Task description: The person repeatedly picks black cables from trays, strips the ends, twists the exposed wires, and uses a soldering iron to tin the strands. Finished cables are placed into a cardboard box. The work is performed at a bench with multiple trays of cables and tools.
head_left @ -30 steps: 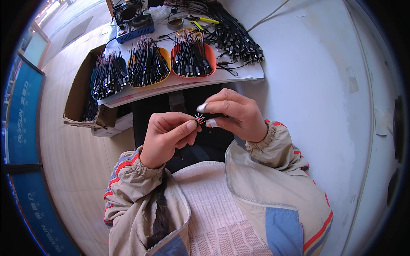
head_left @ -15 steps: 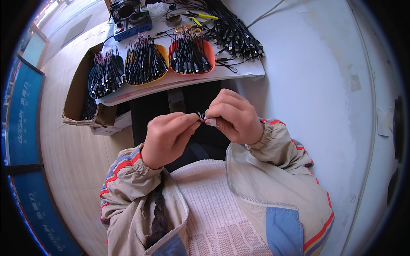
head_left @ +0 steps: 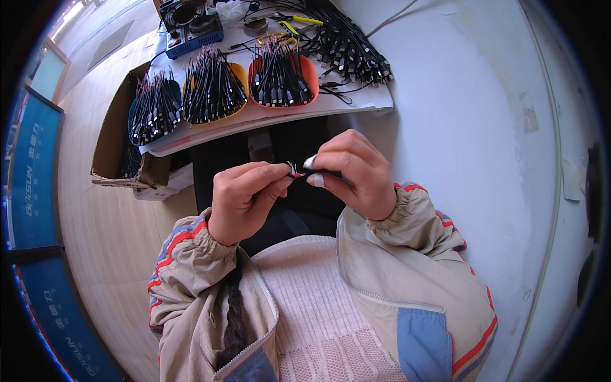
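1. L hand (head_left: 248, 194), this side of red tray (head_left: 310, 70): grip pinched tight on small bunch of red & wht wires (head_left: 295, 172), strands poking past fingertips.
2. R hand (head_left: 356, 175), this side of red tray & a bit R: thumb & index tips just beside wires; can't tell if grip holds anything.
3. Bench (head_left: 366, 100) under red tray; yellow tray (head_left: 239, 79) L of it, blk cable pile (head_left: 350, 57) R, yellow-handled tool (head_left: 307, 20) behind.

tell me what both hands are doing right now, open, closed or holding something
Left hand: closed, pinching thin red and white wires.
Right hand: beside the wires, fingers curved; whether it grips anything cannot be told.
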A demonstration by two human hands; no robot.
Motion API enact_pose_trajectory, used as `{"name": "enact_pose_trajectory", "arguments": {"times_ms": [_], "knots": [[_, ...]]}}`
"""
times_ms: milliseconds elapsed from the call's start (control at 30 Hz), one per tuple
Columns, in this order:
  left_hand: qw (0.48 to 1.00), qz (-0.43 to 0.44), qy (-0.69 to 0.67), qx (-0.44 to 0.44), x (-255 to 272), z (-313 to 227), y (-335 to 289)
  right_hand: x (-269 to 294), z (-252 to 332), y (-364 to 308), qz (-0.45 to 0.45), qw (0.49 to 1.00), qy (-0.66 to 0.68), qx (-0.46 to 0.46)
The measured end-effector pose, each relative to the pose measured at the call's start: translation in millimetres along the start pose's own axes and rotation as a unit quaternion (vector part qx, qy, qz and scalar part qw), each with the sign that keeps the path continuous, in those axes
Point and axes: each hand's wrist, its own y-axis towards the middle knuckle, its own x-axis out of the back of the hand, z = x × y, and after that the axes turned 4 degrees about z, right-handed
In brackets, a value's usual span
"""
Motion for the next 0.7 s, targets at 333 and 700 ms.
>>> {"name": "enact_pose_trajectory", "arguments": {"times_ms": [333,700], "knots": [[0.920,-0.012,0.310,-0.238,-13,9,-2,-11,0,-8,0.085,0.710,0.554,-0.426],[0.955,0.006,-0.253,0.153,-12,4,-10,-7,-5,-2,0.027,0.999,-0.003,0.026]]}}
